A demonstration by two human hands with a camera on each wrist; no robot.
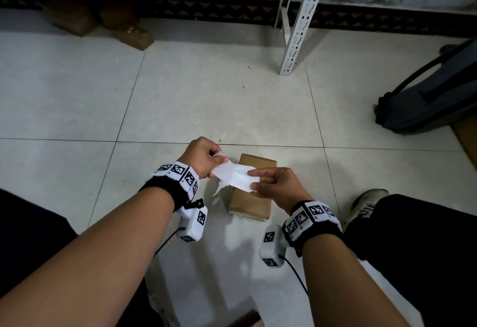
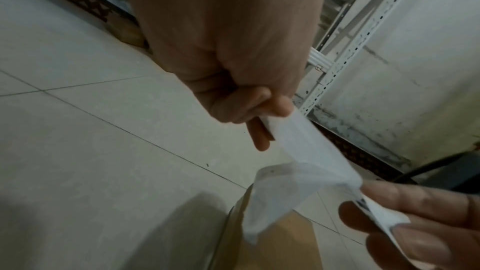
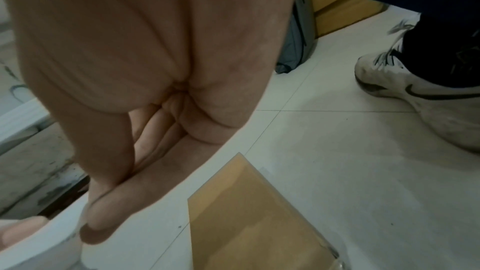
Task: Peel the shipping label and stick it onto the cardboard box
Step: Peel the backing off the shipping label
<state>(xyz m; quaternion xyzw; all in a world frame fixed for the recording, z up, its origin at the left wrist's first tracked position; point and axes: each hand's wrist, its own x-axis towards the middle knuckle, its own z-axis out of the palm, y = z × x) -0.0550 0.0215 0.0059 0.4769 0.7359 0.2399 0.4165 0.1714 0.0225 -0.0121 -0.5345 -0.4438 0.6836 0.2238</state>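
Overhead, from the head view, the left hand (image 1: 204, 157) pinches one end of a thin white paper shipping label (image 1: 238, 175) between thumb and curled fingers, while the right hand (image 1: 276, 183) pinches the opposite end between thumb and forefinger; the sheet is stretched between the two sets of fingertips, with a loose torn-looking flap hanging below them. Directly beneath the fingers lies the small brown cardboard box (image 1: 251, 199) on the pale tiled floor (image 1: 180, 99), apart from the paper. Likely risks: the two layers look only partly separated, so a hard or uneven pull could tear the label, and the limp adhesive side could fold onto itself or catch a finger before it reaches the box. Turning to the left wrist view, the left hand's fingers (image 2: 262, 106) clamp a translucent white strip (image 2: 306, 151) that runs down to the right hand's fingertips (image 2: 389, 208), where dark print shows on the paper, a detail the head view does not give; the box (image 2: 272, 239) sits below. Lastly, the right wrist view shows the right hand's fingers (image 3: 135, 198) extended close together with the paper's white edge (image 3: 46, 241) by their tips, the actual pinch being hidden, and adds the box's glossy taped corner (image 3: 259, 219) and a white sneaker (image 3: 420, 98) well beyond.
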